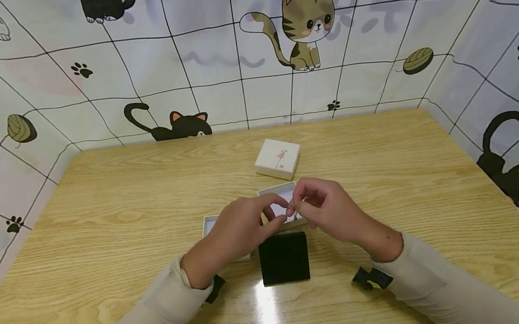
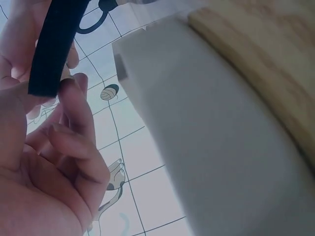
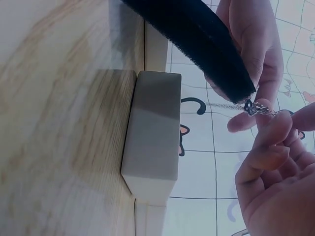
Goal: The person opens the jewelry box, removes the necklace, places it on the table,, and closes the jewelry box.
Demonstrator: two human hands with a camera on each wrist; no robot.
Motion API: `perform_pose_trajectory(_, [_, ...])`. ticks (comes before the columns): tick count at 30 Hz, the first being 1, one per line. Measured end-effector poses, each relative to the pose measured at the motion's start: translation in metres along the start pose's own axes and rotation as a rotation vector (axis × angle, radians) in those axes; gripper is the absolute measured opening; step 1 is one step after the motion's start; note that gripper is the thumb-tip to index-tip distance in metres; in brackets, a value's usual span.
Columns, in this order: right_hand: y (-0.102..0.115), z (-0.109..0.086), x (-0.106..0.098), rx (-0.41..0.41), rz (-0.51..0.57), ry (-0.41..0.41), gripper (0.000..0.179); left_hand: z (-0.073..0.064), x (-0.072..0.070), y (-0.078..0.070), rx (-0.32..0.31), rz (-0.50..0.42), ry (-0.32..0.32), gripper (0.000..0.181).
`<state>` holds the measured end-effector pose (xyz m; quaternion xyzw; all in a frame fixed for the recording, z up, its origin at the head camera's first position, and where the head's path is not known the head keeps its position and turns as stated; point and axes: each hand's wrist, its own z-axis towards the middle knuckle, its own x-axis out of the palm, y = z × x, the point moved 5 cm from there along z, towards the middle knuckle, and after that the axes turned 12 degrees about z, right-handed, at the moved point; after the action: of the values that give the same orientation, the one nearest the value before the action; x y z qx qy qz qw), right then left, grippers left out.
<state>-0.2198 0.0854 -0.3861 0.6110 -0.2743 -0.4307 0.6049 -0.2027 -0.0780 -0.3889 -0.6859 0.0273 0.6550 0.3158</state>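
Observation:
Over a white box base (image 1: 276, 188), both hands meet at a thin silver chain (image 3: 264, 112). The right hand (image 1: 329, 207) pinches the chain between thumb and forefinger, its other fingers curled. Facing it, the left hand (image 1: 242, 225) has its thumb and forefinger tips at the chain, pinching it. A black square pad (image 1: 284, 258) shows just below the hands in the head view. In both wrist views the pad's edge reaches up to the fingertips, clear of the tabletop. One thin length of the chain trails away past the pad's corner.
Another white box part (image 1: 210, 224) lies partly hidden under the left hand and forearm. A white lid (image 1: 278, 159) with a pink flower print sits behind the box base. The wooden table (image 1: 124, 199) ends at a cat-print cloth (image 1: 209, 55) on three sides.

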Motion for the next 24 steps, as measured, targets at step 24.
perform_pose_trajectory(24, [-0.002, 0.001, -0.001, 0.024, 0.003, -0.015, 0.012, -0.002, -0.014, 0.004, -0.001, -0.007, -0.193, 0.004])
